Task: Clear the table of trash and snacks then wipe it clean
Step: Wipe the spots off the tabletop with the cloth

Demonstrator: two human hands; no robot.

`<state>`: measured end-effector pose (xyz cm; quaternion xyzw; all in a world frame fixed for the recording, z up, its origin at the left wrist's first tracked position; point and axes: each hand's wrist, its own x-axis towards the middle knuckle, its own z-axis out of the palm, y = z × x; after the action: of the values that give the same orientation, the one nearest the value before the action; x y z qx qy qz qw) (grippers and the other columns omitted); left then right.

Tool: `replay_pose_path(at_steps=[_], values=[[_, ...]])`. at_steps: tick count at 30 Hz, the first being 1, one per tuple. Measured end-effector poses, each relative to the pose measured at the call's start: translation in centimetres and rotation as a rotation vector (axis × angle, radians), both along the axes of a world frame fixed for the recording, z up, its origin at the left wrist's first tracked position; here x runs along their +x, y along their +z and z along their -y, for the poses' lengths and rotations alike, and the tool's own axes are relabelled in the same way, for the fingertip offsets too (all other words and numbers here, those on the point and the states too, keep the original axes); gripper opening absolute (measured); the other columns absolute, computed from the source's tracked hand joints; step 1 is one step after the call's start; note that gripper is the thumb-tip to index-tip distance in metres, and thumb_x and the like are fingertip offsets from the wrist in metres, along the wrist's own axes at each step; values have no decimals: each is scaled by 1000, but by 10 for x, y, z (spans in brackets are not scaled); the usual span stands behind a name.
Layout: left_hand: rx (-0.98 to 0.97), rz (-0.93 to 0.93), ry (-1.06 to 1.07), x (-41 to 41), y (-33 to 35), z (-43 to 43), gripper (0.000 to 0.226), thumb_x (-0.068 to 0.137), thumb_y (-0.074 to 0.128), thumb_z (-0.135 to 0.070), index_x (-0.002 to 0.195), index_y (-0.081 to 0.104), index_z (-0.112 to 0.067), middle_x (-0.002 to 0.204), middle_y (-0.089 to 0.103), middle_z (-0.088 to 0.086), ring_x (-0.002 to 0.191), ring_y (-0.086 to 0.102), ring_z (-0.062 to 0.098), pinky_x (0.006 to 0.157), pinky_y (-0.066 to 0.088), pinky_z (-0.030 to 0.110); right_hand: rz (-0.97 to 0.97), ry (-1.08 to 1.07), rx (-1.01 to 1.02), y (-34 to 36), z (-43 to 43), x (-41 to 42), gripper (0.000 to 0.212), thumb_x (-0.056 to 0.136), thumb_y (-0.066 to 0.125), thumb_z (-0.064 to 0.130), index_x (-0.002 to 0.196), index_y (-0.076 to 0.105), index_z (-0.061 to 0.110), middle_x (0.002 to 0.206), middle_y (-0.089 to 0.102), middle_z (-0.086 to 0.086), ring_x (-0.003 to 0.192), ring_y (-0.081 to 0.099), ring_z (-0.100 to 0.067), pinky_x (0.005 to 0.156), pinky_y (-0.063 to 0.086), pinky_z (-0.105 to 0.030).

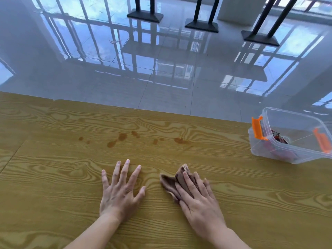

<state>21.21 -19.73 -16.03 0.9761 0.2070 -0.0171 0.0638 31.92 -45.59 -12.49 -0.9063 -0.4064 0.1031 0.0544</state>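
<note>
Forearms enter from the near edge of the wood-grain table (pixel 53 186), the largest thing in view, which spans the whole lower half of the scene with a glossy tiled floor beyond its far edge. At the right end of the table stands a clear plastic storage bin (pixel 294 141) with orange latches, holding what appear to be red snack wrappers; no loose trash shows on the tabletop, so the clearing stage looks done and wiping is the step in hand. The right hand (pixel 199 200) lies flat, fingers extended and pressing down on a crumpled brown cloth (pixel 170 182), which it pins to the table rather than clenches; part of the cloth juts out beyond the fingertips and to their left. The left hand (pixel 122 191) rests palm-down with fingers spread wide, holding nothing, just beside the cloth and apparently bracing. The brown spill stains (pixel 122 136) form a scattered band running left to right, farther from the person than both hands and well apart from the cloth. The cloth hand sits below the band's right end, so the coming stroke would probably go forward and then sweep leftward.
</note>
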Motion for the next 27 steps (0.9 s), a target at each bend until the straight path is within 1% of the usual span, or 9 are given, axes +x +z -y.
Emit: replay_pose_path(at_steps=[1,3,5,8,13,16,18,23,27], values=[[-4,-5,-1,1,0,0,71,87,35,-70,150,26,-39,161,21,3,150,9,26,113,9,68,17,51,-1,0,16,-2,55,100,35,49,153,25,40,166,-3,5,152,-1,-27,118,10,-49],[-8,-3,-5,1,0,0,71,87,35,-70,150,26,-39,161,21,3,150,8,26,113,8,68,31,-36,-76,-8,32,29,58,100,26,49,156,18,34,166,-8,4,152,-6,-26,120,9,-49],[-7,5,0,0,-1,0,71,86,36,-69,150,26,-39,161,20,3,150,7,25,113,8,68,13,-310,-98,-9,19,81,61,99,14,49,157,6,31,165,-15,-2,151,-12,-30,122,3,-50],[-4,21,2,1,-1,1,71,86,38,-69,150,26,-40,161,19,1,150,6,24,113,8,67,-92,-595,-74,-7,-30,148,60,101,18,45,157,11,25,165,-11,-9,150,-12,-33,121,-1,-51],[-8,9,-2,-1,-2,-1,71,86,38,-68,150,25,-40,161,20,2,150,7,25,113,7,68,-40,-234,-83,-7,-28,69,57,103,15,50,152,-14,44,158,-33,10,148,-24,-24,121,-7,-50],[-12,4,-3,0,-1,0,72,86,38,-68,150,27,-39,161,21,2,150,8,25,113,8,68,14,-56,-50,-2,14,11,59,102,19,52,155,-4,39,164,-19,9,151,-15,-22,120,1,-47],[-10,1,-5,-1,0,-1,72,86,37,-69,150,27,-39,161,21,2,150,8,25,113,8,68,26,-111,-98,-6,23,35,62,101,14,57,156,-2,34,164,-19,6,151,-15,-22,121,0,-45],[-2,14,3,1,-1,1,71,86,36,-69,150,26,-40,161,19,1,150,6,24,114,7,67,-82,-598,-81,-9,-37,142,66,99,13,55,157,-1,28,163,-21,-3,151,-13,-27,122,-2,-48],[-6,2,-2,0,0,-1,72,86,36,-69,150,26,-39,161,19,2,150,6,25,113,9,68,-56,-188,-56,-4,-33,61,59,102,13,51,153,-13,39,159,-31,6,148,-25,-25,121,-9,-49]])
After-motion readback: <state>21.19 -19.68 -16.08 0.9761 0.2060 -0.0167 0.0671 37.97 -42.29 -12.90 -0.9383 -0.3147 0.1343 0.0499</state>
